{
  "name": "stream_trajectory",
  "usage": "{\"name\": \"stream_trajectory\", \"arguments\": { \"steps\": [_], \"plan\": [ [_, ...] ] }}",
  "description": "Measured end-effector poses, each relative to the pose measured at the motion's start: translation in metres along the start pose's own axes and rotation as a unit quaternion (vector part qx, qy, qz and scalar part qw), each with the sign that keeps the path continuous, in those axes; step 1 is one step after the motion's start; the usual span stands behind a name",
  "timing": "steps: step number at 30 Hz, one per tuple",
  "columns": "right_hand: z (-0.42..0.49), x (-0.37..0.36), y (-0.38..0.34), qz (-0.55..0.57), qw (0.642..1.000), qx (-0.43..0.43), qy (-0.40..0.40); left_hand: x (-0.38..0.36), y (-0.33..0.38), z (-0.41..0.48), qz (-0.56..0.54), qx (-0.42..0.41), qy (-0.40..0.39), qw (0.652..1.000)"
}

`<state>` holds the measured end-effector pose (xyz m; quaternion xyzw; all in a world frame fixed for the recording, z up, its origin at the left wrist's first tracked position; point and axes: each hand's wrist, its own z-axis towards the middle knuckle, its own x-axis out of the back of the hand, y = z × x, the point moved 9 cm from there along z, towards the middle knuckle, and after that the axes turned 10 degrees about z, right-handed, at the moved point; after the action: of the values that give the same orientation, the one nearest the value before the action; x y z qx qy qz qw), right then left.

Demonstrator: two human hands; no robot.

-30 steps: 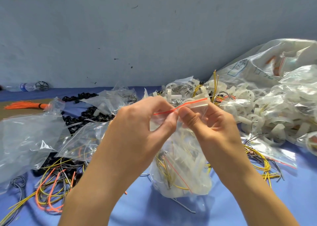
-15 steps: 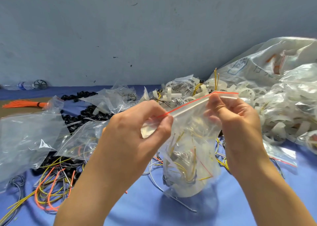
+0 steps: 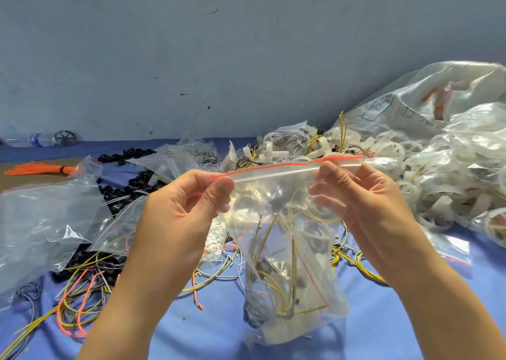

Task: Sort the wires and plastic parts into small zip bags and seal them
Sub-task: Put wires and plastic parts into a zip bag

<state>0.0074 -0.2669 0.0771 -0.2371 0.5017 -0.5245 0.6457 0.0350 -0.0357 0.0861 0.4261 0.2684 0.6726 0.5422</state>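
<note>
Two hands | left hand (image 3: 189, 209) and right hand (image 3: 364, 195) pinch opposite ends of zip bag (image 3: 284, 239) | red-lined seal runs left-right between them

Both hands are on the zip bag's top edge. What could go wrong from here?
1. The left hand and right hand pinch only the ends of the red zip strip; its middle may be unsealed, I cannot tell.
2. Stiff yellow wires stand upright inside the zip bag and could pierce the film or catch in the seal.
</note>
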Motion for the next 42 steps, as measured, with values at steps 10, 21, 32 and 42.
{"name": "stream_trajectory", "arguments": {
  "steps": [10, 21, 32, 42],
  "plan": [
    [-0.001, -0.011, -0.018, -0.049, 0.996, 0.055, -0.050, -0.009, 0.012, 0.000, 0.001, -0.018, -0.056, 0.998],
    [-0.012, -0.049, -0.055, -0.538, 0.813, 0.191, -0.119, -0.009, 0.030, -0.006, 0.071, -0.074, -0.039, 0.994],
    [-0.016, -0.055, -0.049, -0.445, 0.873, 0.158, -0.118, -0.016, 0.034, -0.004, 0.069, -0.084, -0.066, 0.992],
    [-0.022, -0.069, -0.042, -0.474, 0.848, 0.178, -0.155, -0.012, 0.053, -0.009, 0.183, -0.146, -0.055, 0.971]
  ]
}}
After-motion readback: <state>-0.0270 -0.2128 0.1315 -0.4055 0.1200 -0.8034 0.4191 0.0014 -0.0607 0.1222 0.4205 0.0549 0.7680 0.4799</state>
